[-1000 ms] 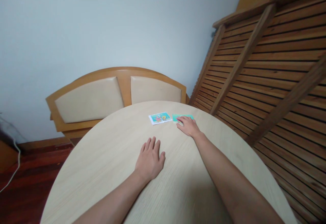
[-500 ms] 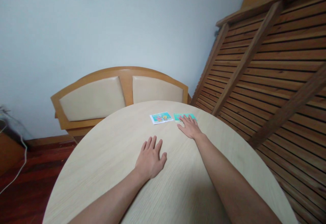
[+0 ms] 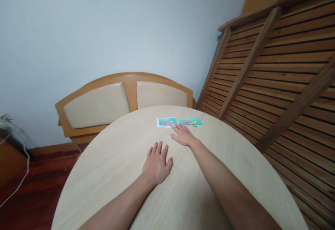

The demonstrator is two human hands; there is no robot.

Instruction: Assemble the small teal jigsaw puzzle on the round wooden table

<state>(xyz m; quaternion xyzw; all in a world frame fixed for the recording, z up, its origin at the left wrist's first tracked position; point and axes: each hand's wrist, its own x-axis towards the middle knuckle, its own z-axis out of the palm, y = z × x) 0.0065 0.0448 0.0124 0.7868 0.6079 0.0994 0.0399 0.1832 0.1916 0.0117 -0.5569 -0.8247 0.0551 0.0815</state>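
Two teal cartoon cards lie side by side near the far edge of the round table (image 3: 104, 174). The left card (image 3: 166, 122) has a white border and shows a pink and a yellow figure. The right card (image 3: 193, 122) carries a similar picture in greener teal. My right hand (image 3: 182, 135) is open, fingers spread, its fingertips at the near edges of both cards where they meet; whether it presses on either I cannot tell. Flat on the tabletop, nearer to me, my left hand (image 3: 157, 163) rests open with nothing in it.
Behind the table stands a wooden headboard (image 3: 133, 90) with cream padded panels, against a pale wall (image 3: 110, 24). A slatted wooden frame (image 3: 261, 73) leans along the right side. White cables (image 3: 26, 163) hang at the far left above a dark red floor (image 3: 39, 184).
My right hand has moved left and slightly towards me, off the right card, whose picture now shows. The left card sits a little straighter. My left hand stays in place on the table.
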